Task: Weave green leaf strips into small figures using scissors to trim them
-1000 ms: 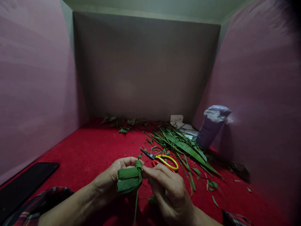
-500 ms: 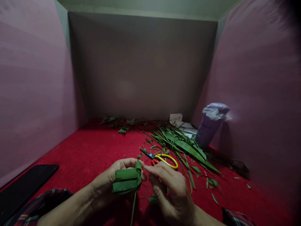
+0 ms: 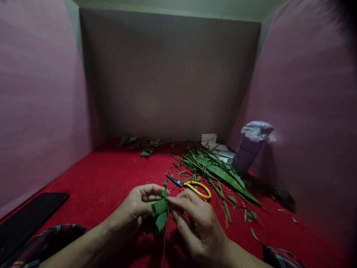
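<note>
My left hand (image 3: 136,206) and my right hand (image 3: 195,223) meet low in the middle of the head view over a red cloth (image 3: 106,178). Between them is a folded green leaf piece (image 3: 159,212), made of looped strips, with a thin stem hanging down. Fingers of both hands are closed, pinching the top of the folded leaf. Just beyond my hands lie small scissors (image 3: 192,185) with yellow and red handles, blades pointing left.
A heap of long green leaves (image 3: 217,171) spreads to the right of the scissors. A purple tube (image 3: 249,147) leans at the right wall, white paper (image 3: 213,143) behind the leaves. Leaf scraps (image 3: 142,146) lie at the back. A black phone (image 3: 28,219) rests at the left.
The folded leaf has been turned between my hands, so its looped strips now show narrower and hang lower. Both hands stayed pinched on it.
</note>
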A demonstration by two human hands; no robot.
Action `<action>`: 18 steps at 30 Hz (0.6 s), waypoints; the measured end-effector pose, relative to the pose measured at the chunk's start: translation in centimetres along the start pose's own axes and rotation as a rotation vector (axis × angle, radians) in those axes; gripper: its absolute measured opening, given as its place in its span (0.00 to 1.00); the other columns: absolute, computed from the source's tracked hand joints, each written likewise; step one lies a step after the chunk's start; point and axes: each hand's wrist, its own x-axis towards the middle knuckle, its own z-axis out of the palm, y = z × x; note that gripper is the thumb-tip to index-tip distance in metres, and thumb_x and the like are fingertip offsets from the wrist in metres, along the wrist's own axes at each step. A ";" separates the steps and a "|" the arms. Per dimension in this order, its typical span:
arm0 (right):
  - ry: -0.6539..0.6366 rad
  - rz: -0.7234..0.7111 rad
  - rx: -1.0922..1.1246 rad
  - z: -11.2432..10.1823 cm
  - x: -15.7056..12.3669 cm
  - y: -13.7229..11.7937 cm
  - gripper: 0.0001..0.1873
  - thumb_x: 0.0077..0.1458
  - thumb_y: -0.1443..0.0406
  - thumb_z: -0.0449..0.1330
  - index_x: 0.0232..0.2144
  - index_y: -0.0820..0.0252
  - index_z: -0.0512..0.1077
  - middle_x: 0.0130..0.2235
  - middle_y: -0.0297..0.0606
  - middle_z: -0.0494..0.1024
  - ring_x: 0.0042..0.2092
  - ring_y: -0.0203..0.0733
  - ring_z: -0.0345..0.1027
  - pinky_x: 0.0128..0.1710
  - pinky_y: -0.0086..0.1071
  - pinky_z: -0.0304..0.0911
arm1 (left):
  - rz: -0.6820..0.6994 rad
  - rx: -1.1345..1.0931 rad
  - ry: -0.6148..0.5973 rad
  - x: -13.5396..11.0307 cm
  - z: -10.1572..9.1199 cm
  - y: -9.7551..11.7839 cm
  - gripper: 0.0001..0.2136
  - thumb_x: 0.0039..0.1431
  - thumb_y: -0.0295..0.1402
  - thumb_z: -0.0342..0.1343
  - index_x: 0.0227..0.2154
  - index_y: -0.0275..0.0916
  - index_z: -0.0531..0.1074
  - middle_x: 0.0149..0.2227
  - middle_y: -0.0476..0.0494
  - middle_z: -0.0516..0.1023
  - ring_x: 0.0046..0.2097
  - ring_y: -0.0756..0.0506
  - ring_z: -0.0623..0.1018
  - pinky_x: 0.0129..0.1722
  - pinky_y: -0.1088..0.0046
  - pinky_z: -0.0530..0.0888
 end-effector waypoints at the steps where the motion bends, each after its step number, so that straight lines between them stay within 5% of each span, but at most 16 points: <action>1: -0.011 0.015 0.000 0.0 0.0 0.0 0.16 0.53 0.74 0.51 0.45 0.61 0.68 0.33 0.39 0.66 0.34 0.39 0.63 0.34 0.32 0.59 | -0.007 0.006 -0.002 0.0 -0.1 0.0 0.13 0.35 0.23 0.66 0.29 0.34 0.74 0.22 0.46 0.77 0.22 0.51 0.73 0.21 0.80 0.67; 6: -0.032 0.091 0.055 0.0 0.0 0.0 0.15 0.54 0.72 0.51 0.44 0.60 0.68 0.36 0.40 0.66 0.38 0.40 0.63 0.38 0.34 0.60 | 0.014 0.025 0.004 0.0 -0.3 -0.1 0.13 0.35 0.25 0.67 0.28 0.35 0.73 0.26 0.45 0.78 0.26 0.49 0.75 0.26 0.77 0.69; 11: 0.019 0.200 0.197 0.0 0.3 0.5 0.13 0.59 0.67 0.49 0.40 0.58 0.72 0.34 0.37 0.67 0.38 0.39 0.63 0.39 0.33 0.60 | 0.032 0.082 -0.003 -0.4 -0.2 -0.1 0.12 0.38 0.30 0.66 0.29 0.36 0.72 0.22 0.50 0.74 0.20 0.53 0.69 0.18 0.80 0.63; 18: -0.031 0.275 0.225 -0.1 0.6 0.6 0.12 0.58 0.64 0.51 0.34 0.57 0.75 0.29 0.35 0.70 0.33 0.38 0.63 0.34 0.31 0.58 | 0.070 0.183 0.059 -1.1 0.7 0.2 0.18 0.38 0.28 0.65 0.35 0.36 0.70 0.23 0.50 0.73 0.21 0.53 0.70 0.20 0.80 0.63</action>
